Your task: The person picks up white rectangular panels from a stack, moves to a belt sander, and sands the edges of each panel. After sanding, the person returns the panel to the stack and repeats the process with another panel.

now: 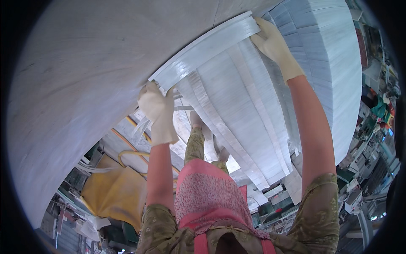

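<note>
Both hands wear cream-coloured gloves. My left hand (157,106) grips the lower left end of a long, glossy white panel or channel strip (206,47), its thumb at the edge. At the strip's upper right end my right hand (271,41) closes its fingers around the corner. The strip lies aslant along the edge of a large, pale grey flat surface (85,63). Under it runs a wide stack of whitish sheets or strips (234,98) with lengthwise bands. The fingertips under the strip are hidden.
A thick stack of pale sheets (336,73) stands at the right. Yellow-orange hoses (130,152) and a yellow cloth or sheet (117,190) are at lower left. My feet stand below, between the hoses and the banded stack. Another person (380,108) is at far right, among cluttered benches.
</note>
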{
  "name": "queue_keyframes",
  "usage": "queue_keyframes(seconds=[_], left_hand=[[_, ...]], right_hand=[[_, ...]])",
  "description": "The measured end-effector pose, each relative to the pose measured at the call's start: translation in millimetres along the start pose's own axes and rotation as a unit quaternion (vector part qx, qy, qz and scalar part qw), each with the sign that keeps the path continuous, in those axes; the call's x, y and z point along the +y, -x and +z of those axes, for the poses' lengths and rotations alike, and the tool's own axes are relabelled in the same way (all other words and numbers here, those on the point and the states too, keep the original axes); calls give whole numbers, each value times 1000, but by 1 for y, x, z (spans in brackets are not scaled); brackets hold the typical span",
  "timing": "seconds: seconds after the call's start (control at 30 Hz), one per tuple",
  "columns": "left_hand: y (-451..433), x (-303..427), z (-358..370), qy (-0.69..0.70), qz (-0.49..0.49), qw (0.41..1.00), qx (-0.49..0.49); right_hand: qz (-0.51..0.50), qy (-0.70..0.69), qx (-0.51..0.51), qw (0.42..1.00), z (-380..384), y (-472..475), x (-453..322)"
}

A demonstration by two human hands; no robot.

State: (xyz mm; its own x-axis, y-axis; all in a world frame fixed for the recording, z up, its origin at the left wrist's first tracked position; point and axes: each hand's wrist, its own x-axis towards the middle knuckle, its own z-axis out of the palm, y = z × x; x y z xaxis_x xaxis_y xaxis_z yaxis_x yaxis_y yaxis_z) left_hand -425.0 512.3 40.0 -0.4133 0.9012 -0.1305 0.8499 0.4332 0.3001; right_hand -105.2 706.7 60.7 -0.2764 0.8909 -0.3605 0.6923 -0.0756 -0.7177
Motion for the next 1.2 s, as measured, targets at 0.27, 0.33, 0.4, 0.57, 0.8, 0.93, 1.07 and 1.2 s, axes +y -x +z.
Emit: queue_keyframes(seconds=[0.27,0.33,0.4,0.57,0.8,0.93,1.07,1.2], left_hand=[[24,-24,-10,619,-153,754,-157],[7,12,-29,690,-256,659,-157],[-5,24,-17,706,-341,609,-121],[-10,29,-17,71,-71,983,-153],[-27,5,-6,265,-116,945,-153],[-44,23,-2,543,-427,714,-111],[-31,21,0,628,-387,671,-74],[-17,-23,3,142,-5,974,-176]], right_hand=[[244,-77,63,965,-8,25,-136],[215,-177,47,959,-2,20,-118],[119,-443,-25,888,-2,-2,-57],[164,-376,44,911,0,-14,-50],[114,-211,52,969,-3,-27,-40],[121,-116,53,984,2,-25,-45],[-5,165,83,983,2,-27,-8],[195,-326,12,925,-6,-15,-69]])
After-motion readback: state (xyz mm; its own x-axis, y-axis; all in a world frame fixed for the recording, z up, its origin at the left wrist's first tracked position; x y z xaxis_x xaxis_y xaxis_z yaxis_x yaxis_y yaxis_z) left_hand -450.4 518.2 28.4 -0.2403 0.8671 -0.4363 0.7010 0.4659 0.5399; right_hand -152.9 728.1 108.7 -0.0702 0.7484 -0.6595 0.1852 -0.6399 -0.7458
